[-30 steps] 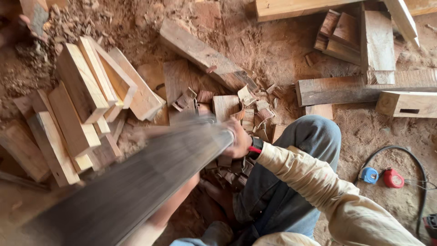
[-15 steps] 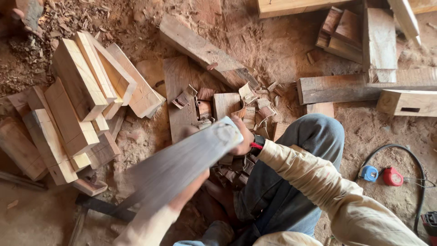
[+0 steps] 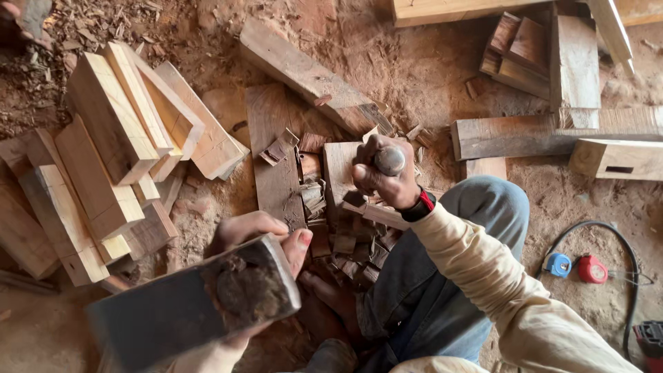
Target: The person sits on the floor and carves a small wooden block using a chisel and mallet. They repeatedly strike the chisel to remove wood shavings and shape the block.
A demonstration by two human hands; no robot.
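Cut blocks (image 3: 110,159) are stacked to the left, with offcuts (image 3: 345,228) heaped under the hands. A mallet (image 3: 193,307) is gripped in the raised left hand (image 3: 259,235). A chisel (image 3: 389,161), upright over a small block (image 3: 340,169), is clasped by the right hand (image 3: 383,176).

A long beige sleeve (image 3: 497,290) runs down the right arm to a black-and-red wristband (image 3: 419,206), over grey-blue jeans (image 3: 442,290), feet bare (image 3: 331,293).
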